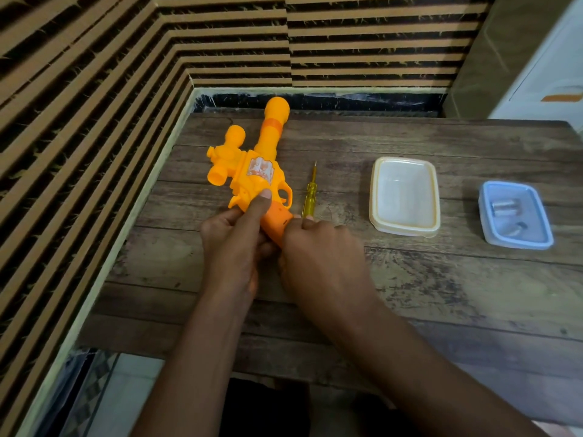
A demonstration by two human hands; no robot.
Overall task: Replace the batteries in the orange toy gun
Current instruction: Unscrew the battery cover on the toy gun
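Gripping the orange plastic toy gun [258,175] at the wooden desk's [410,279] left side, left hand [233,241] steadies it. Right hand [321,250] curls at the butt, around it or the yellow-handled screwdriver [309,197], can't tell. Opening stage, I'd say; next comes unscrewing the battery cover.

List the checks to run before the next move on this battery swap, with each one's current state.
1. Toy gun steadied: ok, left hand grips it, thumb on the body.
2. Screwdriver in reach: ok, it lies on the table beside the gun, handle end at the right hand.
3. Right hand holding the screwdriver: cannot tell.
4. Battery cover off: cannot tell, the hands hide the grip.
5. New batteries ready: cannot tell, blurred cylinders show in the blue box.
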